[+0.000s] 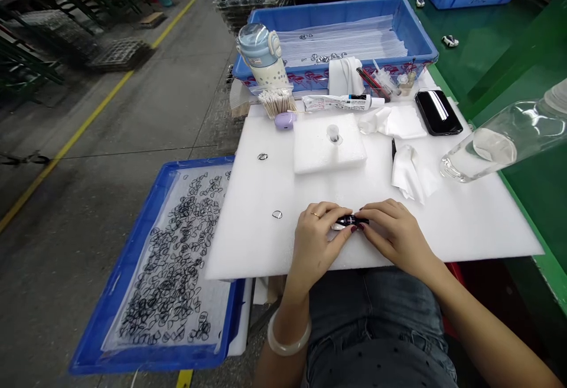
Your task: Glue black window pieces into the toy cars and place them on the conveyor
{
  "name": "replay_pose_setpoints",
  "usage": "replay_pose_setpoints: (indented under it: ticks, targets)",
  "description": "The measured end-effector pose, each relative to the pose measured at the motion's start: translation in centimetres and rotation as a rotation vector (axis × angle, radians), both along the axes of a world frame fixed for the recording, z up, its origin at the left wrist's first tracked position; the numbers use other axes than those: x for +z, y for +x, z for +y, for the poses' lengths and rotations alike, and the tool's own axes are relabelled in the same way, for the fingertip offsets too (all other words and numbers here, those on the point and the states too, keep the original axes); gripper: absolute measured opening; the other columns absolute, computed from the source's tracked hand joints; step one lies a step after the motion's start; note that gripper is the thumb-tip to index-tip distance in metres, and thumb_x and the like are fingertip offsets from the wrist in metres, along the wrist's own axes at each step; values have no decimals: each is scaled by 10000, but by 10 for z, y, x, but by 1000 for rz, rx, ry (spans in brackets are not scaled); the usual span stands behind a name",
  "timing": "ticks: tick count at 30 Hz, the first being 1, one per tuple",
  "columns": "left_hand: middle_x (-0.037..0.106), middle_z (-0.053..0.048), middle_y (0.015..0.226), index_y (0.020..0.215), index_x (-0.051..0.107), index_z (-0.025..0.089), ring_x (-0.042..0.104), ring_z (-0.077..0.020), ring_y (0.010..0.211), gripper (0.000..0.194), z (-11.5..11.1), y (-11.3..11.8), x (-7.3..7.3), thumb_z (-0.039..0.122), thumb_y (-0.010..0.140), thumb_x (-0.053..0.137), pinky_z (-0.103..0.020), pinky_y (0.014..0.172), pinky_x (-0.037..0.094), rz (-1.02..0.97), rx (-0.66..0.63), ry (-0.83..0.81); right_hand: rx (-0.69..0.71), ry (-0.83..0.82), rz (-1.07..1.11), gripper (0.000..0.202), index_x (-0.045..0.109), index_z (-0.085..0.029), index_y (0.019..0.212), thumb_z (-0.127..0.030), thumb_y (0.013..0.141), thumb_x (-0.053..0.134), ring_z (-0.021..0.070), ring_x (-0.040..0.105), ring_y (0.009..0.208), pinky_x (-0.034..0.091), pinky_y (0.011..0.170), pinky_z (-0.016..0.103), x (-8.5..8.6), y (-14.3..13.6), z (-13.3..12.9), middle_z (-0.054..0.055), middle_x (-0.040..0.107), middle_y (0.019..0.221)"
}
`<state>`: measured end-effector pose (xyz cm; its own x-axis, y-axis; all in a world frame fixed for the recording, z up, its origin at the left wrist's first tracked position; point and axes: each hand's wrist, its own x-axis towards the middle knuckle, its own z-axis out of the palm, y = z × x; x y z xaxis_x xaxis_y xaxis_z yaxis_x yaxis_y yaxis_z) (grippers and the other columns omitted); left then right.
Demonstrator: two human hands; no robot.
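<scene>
Both hands are down at the near edge of the white foam board [465, 222], working close together. The left hand [316, 243] and the right hand [392, 231] meet over a small black piece [352, 220], and each has its fingers pinched shut on one end of it. The piece sits just above the board, right in front of the person's lap, with something pale peeking out beneath it; too small to say what.

The piece looks dark, glossy and slim, lying crosswise between the fingertips. Its exact shape is mostly covered.

How far along? Judging from the layout, it's early going. The blue tray [133, 270] at the left is heaped with little dark rings, a big pile untouched. Only two loose rings lie out on the board: one [263, 156] up near the foam block [330, 152], another [277, 215] just left of the left hand. So I'd say one piece is in hand and a great many wait.

Supplies stand ready along the far side: a bundle of cotton swabs [277, 103], a tube [341, 103], a drink bottle [261, 54], a phone [437, 111], crumpled wipes [411, 172] and a clear bottle [496, 143] lying tilted at the right. Behind them, a second blue bin [411, 28] holds clear plastic sleeves.
</scene>
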<state>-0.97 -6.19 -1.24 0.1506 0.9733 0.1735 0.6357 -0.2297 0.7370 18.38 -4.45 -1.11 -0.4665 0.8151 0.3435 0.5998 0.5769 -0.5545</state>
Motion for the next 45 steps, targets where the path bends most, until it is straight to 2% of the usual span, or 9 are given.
replay_pose_setpoints:
  ticks: [6,14,23,30,35,37,40,42,45]
  targets:
    - [691,-16,1012,1016,700,261,597,-233,986,179,0,4,1,187,854,704,-431,897,472,7,37,0,-8,23,6,181,667,-206,1088,-157,959,549,202,608,877,487,763,371,-2,-1,1,49,718,1017]
    - [691,-12,985,998,708,259,603,-234,975,190,2,5,2,168,831,719,-428,890,480,-10,56,3,-35,71,7,163,705,-206,1025,-179,961,558,200,622,830,504,744,367,-5,-4,4,49,733,968]
    - [680,-29,1053,1096,703,240,589,-234,1028,269,0,-1,1,151,843,717,-435,930,471,-30,-2,-6,-19,122,90,227,664,-188,1112,-105,935,548,194,633,843,519,726,357,-5,3,-4,62,723,1013]
    - [685,-23,1018,1109,708,236,579,-228,984,278,1,-3,0,140,848,716,-422,901,471,-12,-16,-20,15,259,-89,222,692,-132,1113,-137,929,567,229,614,855,517,721,392,-7,1,-11,116,700,1114]
    - [688,-17,993,1098,713,246,582,-223,956,272,2,-2,-1,139,848,717,-414,895,468,-6,-4,-14,55,294,-244,205,699,-91,1028,-125,917,530,260,618,859,502,684,391,8,-4,-10,134,698,1118]
    - [690,-19,1026,1110,707,255,586,-227,983,264,1,-3,-2,184,856,722,-414,916,466,-25,-2,-23,77,277,-304,197,703,-105,992,-129,919,521,257,626,840,495,700,397,18,-4,-6,119,710,1072]
    - [662,-45,1171,1231,644,260,590,-245,1066,361,0,-9,-4,366,889,692,-421,956,471,-131,1,-39,72,188,-285,201,694,-129,1029,-180,942,520,241,636,821,491,767,411,28,-8,2,84,723,975]
    - [634,-67,1233,1289,599,254,589,-255,1107,440,-1,-13,-6,481,913,625,-423,969,479,-211,35,-35,71,128,-243,273,649,-96,1160,-204,932,547,255,638,868,494,803,420,28,-16,7,100,720,988]
    - [645,-73,1206,1234,625,250,601,-263,1115,421,-3,-17,-9,527,919,586,-423,963,495,-246,112,-38,138,75,-260,427,541,-41,1312,-167,905,552,279,628,911,510,788,427,20,-27,11,138,709,1049]
